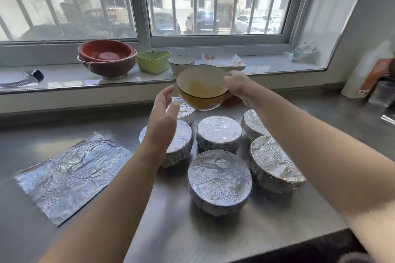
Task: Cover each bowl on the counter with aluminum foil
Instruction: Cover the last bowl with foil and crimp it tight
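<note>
Above foil-covered bowls (pixel 219 132), right hand (pixel 236 85) holding yellow bowl (pixel 202 89)

Counting it up: six foil-covered bowls (pixel 219 181) on the desk (pixel 277 220), plus one loose foil sheet (pixel 70 175) and two stacked yellow bowls (pixel 202 87) up in the air. On the sill (pixel 64 77) there's a red bowl stack (pixel 106 58) of at least two, one green tub (pixel 153 62), one white bowl (pixel 181 64) and one plate (pixel 223 61).

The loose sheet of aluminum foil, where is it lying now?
In the head view the foil sheet lies flat on the steel counter at the left, beside the wrapped bowls, left of the left forearm.
</note>
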